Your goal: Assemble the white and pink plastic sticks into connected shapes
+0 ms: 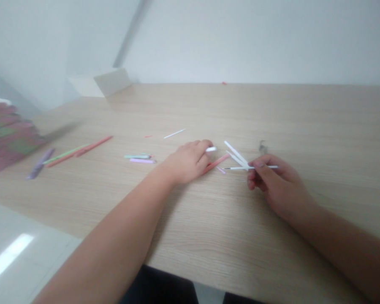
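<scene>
My left hand (186,162) rests on the wooden table (240,114) with its fingers curled around a short white stick (210,149), whose tip shows past the fingertips. A pink paper straw (217,164) lies against the outer edge of those fingers. My right hand (272,181) pinches a bundle of thin white sticks (237,158), which fan out to the left of its fingers. A tiny lilac strip (221,169) lies on the wood between my hands.
Loose mint and lilac strips (142,159), a thin white stick (174,134), pink and green straws (79,151), and a purple straw (39,164) lie left of my hands. A blurred grey object (262,147) sits beyond my right hand. A patterned pink-green sheet (9,135) lies at far left.
</scene>
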The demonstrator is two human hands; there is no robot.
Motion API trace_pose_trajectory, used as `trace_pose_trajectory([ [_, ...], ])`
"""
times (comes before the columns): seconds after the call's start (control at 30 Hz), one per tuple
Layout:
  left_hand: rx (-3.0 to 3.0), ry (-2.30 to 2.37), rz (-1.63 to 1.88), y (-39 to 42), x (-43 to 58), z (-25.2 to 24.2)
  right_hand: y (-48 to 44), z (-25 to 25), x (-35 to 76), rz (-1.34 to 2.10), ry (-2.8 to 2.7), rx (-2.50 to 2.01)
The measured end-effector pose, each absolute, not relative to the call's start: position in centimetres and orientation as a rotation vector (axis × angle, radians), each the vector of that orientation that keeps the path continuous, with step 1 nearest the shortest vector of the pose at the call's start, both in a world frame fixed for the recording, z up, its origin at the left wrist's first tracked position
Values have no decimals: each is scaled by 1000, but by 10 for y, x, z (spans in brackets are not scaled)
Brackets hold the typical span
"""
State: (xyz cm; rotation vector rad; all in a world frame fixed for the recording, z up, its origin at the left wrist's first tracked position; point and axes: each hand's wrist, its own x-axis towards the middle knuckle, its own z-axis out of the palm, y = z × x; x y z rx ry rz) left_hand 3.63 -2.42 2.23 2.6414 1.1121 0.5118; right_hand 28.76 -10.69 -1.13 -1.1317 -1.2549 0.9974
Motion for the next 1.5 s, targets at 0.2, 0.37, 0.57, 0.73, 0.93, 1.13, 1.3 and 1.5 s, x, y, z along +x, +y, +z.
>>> trace_pose_trajectory([
  [0.2, 2663, 1052, 359, -22, 32, 23, -106, -11, 287, 991, -1260, -1156],
  [0.37, 2716, 929, 342, -24, 34, 28, -106, -9, 286, 988, -1259, -1170],
  [0.57, 2724, 913, 354, -22, 36, 28, -104, -9, 286, 935, -1255, -1161],
  [0.73, 2762, 869, 374, -20, 35, 26, -97, -9, 294, 837, -1239, -1213],
  [0.93, 2737, 907, 327, -16, 34, 21, -86, -7, 315, 262, -1777, -1572],
  [1.13, 2749, 1058, 289, -17, 34, 20, -80, -13, 325, -64, -2227, -1603],
  [1.3, 2741, 1210, 261, -18, 35, 19, -75, -19, 326, -37, -2326, -1591],
  [1.5, 2721, 1450, 220, -20, 39, 19, -71, -17, 328, -50, -2328, -1677],
])
